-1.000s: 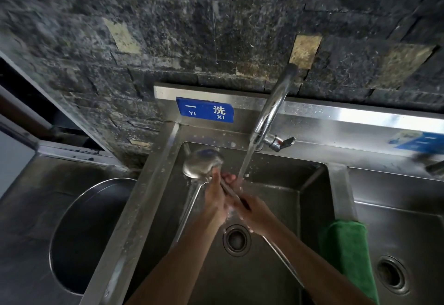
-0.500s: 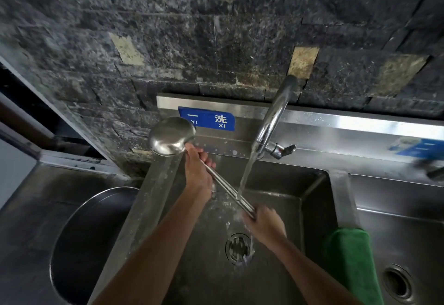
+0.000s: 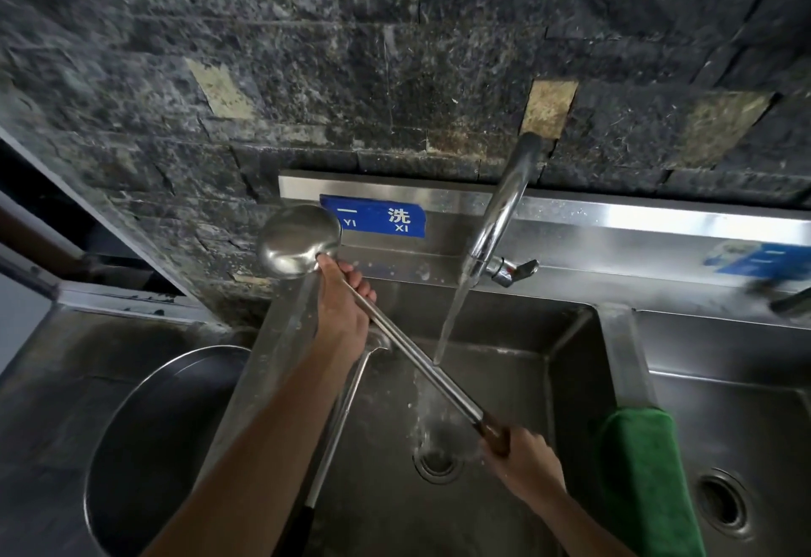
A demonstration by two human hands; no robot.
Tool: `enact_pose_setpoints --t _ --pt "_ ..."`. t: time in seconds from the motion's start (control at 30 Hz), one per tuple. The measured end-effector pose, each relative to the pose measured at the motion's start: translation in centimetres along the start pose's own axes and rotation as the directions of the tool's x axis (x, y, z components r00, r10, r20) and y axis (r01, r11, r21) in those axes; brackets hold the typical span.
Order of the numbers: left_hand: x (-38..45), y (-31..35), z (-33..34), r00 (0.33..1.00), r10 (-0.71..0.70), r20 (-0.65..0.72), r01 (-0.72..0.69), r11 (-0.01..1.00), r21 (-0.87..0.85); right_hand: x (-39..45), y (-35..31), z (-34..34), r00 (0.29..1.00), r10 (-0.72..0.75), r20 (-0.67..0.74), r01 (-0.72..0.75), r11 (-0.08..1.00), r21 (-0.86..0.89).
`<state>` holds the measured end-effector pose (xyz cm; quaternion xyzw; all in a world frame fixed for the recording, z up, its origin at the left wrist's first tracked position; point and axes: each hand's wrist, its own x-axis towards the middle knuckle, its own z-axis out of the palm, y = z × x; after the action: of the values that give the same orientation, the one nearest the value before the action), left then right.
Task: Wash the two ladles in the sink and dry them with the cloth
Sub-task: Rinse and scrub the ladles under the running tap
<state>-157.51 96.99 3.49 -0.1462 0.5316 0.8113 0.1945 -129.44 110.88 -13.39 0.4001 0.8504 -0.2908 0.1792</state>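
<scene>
Since the frame half a second back, the right hand (image 3: pixel 524 455) has slid down the held ladle (image 3: pixel 408 354) from mid-shaft to its dark end grip, and the tap stream (image 3: pixel 452 319) now strikes the bare shaft. Left hand (image 3: pixel 344 306) curls around the shaft just below the bowl, which sits raised over the left rim of the sink (image 3: pixel 570 381), in front of the blue label (image 3: pixel 373 216). Right hand is wrapped around the handle end, low in the basin near the drain (image 3: pixel 436 462). The ladle runs diagonally across the basin between both hands. Second ladle (image 3: pixel 340 416) lies in the basin beneath the left forearm, its bowl partly hidden behind the left wrist. Green cloth (image 3: pixel 643 482) is draped over the divider between the two basins. Tap (image 3: pixel 500 214) is running. A large round metal basin (image 3: pixel 145 446) sits to the left.
</scene>
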Motion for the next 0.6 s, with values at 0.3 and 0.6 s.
enact_pose_setpoints --t 0.3,0.6 --pt "-6.4 -12.6 0.8 0.932 -0.348 0.104 0.351 0.936 -0.017 -3.1 -7.0 -3.9 0.981 -0.178 -0.072 0.187 0.973 0.136" --pt "-7.9 -18.7 2.2 0.837 -0.535 0.115 0.514 0.841 0.167 -8.0 -0.9 -1.9 0.999 -0.041 0.009 0.036 0.942 0.335"
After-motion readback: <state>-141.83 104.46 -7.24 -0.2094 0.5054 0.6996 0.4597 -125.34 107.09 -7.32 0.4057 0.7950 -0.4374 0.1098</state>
